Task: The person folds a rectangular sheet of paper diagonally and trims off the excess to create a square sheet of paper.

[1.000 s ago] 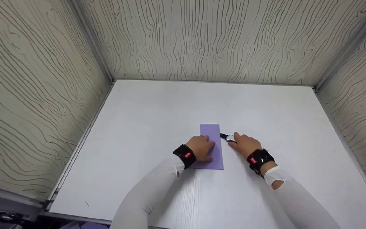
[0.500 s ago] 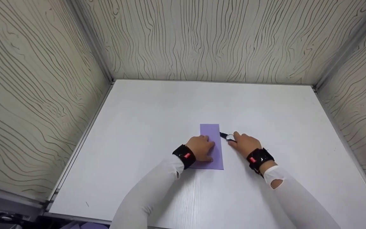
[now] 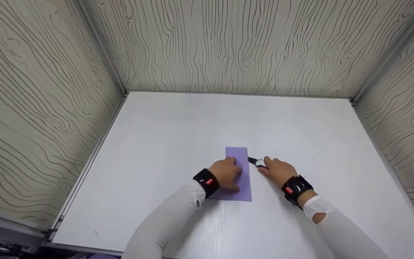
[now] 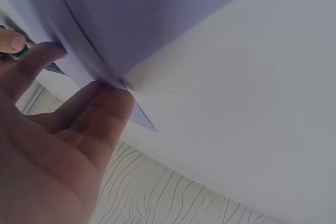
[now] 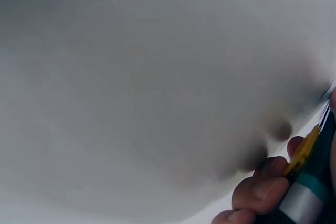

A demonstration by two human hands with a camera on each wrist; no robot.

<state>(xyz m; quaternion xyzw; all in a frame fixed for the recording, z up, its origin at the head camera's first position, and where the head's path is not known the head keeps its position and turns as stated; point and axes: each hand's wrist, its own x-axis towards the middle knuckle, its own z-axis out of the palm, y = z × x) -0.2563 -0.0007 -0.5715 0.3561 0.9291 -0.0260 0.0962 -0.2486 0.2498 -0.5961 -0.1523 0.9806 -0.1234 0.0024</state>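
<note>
A folded sheet of purple paper (image 3: 243, 180) lies on the white table. My left hand (image 3: 225, 173) rests on it from the left, fingers spread and fingertips pressing on the sheet. In the left wrist view the paper (image 4: 157, 14) has a layer standing up along a dark line beside the fingertips (image 4: 116, 100). My right hand (image 3: 278, 171) grips what looks like a utility knife (image 3: 253, 160), its dark tip at the paper's right edge. The right wrist view shows the knife's dark green handle (image 5: 320, 156) with a yellow part under the fingers; its tip is blurred there.
The white table (image 3: 164, 126) meets patterned panels (image 3: 207, 46) at the back and both sides. Past the near left corner lie dark items (image 3: 2, 248), and some purple material (image 3: 101, 256) shows below the front edge.
The camera view has tilted slightly. Paper, both hands and the knife sit a little nearer the table's front edge, keeping much the same places relative to each other.
</note>
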